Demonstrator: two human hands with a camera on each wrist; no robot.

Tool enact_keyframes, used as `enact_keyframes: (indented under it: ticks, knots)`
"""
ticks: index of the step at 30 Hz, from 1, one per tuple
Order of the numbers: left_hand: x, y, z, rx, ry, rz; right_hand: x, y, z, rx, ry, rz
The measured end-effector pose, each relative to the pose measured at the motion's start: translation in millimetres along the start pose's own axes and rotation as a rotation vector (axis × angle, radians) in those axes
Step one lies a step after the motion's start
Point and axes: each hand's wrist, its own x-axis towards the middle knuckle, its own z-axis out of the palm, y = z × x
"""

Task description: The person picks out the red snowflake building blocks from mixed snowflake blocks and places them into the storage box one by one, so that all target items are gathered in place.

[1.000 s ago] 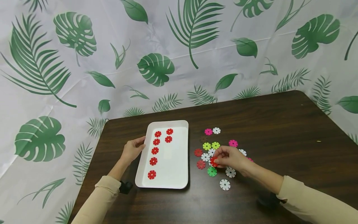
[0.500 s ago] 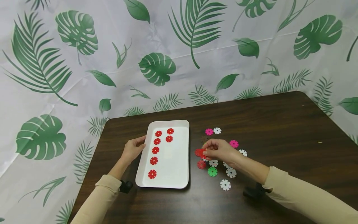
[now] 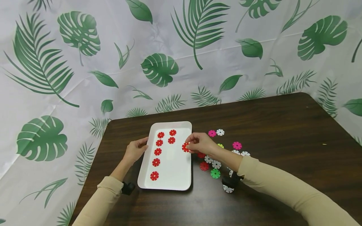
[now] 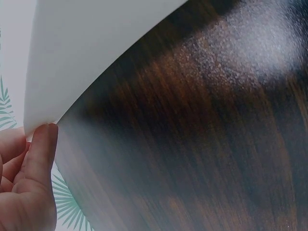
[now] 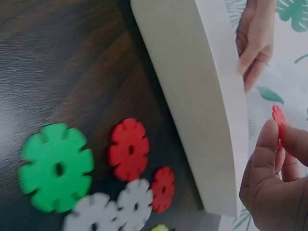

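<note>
My right hand [image 3: 202,143] pinches a red interlocking disc [image 3: 185,147] between thumb and fingers, above the right side of the white tray [image 3: 169,186]. In the right wrist view that red disc [image 5: 277,115] stands on edge at my fingertips. With its thumb and fingers my left hand [image 3: 135,152] holds the tray's left rim; the left wrist view shows this left hand [image 4: 36,178] at the edge of the tray wall [image 4: 86,53]. Inside the tray, a longer column of red discs [image 3: 157,152] lies at the left, and a short column of two [image 3: 171,140] beside it.
Right of the tray, loose discs lie on the dark wooden table [image 3: 271,125]: a green disc [image 3: 215,173], a pink disc [image 3: 237,145], several white ones, and two red ones, including a red disc [image 3: 204,166]. My right forearm covers part of them. A leaf-print cloth [image 3: 113,62] hangs behind.
My right hand has carried the red disc leftward from the loose discs to over the tray's right side. My left hand stays at the tray's left rim.
</note>
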Motion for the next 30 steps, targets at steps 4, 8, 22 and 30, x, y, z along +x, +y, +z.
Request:
enact_keyframes:
  ticks: [4, 8, 22, 30]
  knots:
    - [0.2, -0.1, 0.3, -0.008, -0.002, 0.0, 14.8, -4.6, 13.8, -0.025, -0.001, -0.01]
    - [0.0, -0.1, 0.4, -0.012, -0.004, 0.001, 28.7, -6.0, 25.8, -0.045, 0.004, -0.019]
    - [-0.7, -2.9, -0.2, -0.02, 0.0, 0.043, 67.0, 5.4, 58.9, -0.223, 0.05, -0.021]
    - [1.0, -3.0, -0.4, -0.021, 0.0, 0.021, 69.7, 7.2, 68.0, -0.348, 0.073, -0.028]
